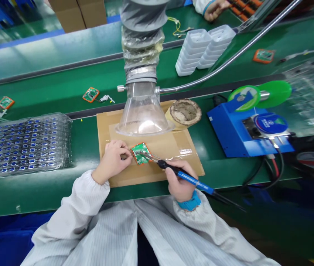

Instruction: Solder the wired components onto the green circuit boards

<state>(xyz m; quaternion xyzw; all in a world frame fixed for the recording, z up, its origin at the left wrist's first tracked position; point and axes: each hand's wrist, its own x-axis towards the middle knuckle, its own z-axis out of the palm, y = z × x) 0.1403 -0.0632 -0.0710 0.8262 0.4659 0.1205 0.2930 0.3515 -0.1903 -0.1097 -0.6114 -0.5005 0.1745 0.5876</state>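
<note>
A green circuit board (141, 153) with an orange rim lies on a sheet of brown cardboard (157, 177). My right hand (181, 181) is closed around a blue and black soldering iron (194, 181), whose metal tip reaches over the board from the right. At the board's left edge, my left hand (115, 158) is closed in a pinch. What its fingertips hold is too small and too covered to name. Above the board hangs a clear fume extraction hood (145, 111) on a grey duct.
Right of the hood sits a round, stained pot (186, 113). A blue solder feeder (237, 129) with a green reel stands farther right. Stacked clear trays of small parts (26, 144) lie left. Behind are white plastic trays (193, 51), another board (91, 95), and another person's hand (215, 10).
</note>
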